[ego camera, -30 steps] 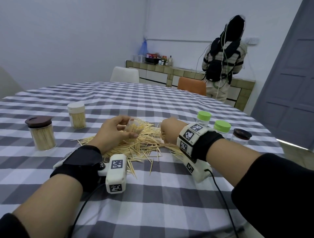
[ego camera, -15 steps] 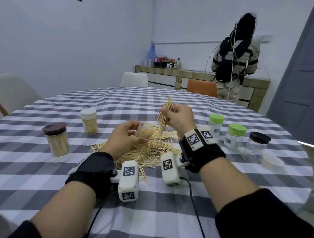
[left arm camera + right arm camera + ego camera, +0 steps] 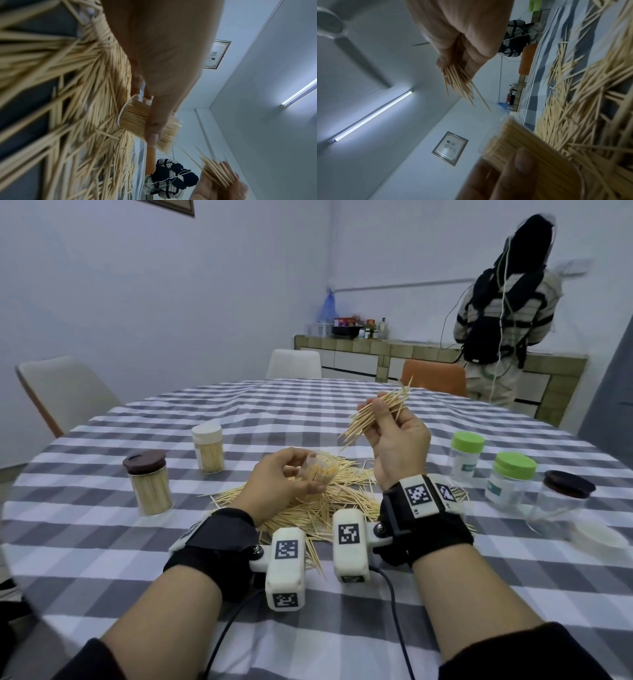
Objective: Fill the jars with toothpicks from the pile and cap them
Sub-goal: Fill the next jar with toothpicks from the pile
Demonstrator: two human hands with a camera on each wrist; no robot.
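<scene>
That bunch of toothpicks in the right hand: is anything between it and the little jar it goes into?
Nothing visible does. The right hand holds the bunch of toothpicks in open air above the uncapped jar, which the left hand grips over the pile.

The pile of toothpicks [image 3: 329, 501] lies on the tabletop [image 3: 102, 542] near its middle. The left hand [image 3: 274, 484] sits over the pile's left part with an open jar [image 3: 320, 470] in it; the right hand [image 3: 397, 443] is raised right of it, above the pile, with a bunch of toothpicks [image 3: 376, 412]. Left of the pile stand two capped jars, one nearer [image 3: 149, 484] and one farther back [image 3: 208, 447]. Right of the pile stand three capped jars in a row [image 3: 510, 477], with a loose lid [image 3: 597, 539] before the rightmost. Chairs [image 3: 294, 364] stand behind the tabletop.
</scene>
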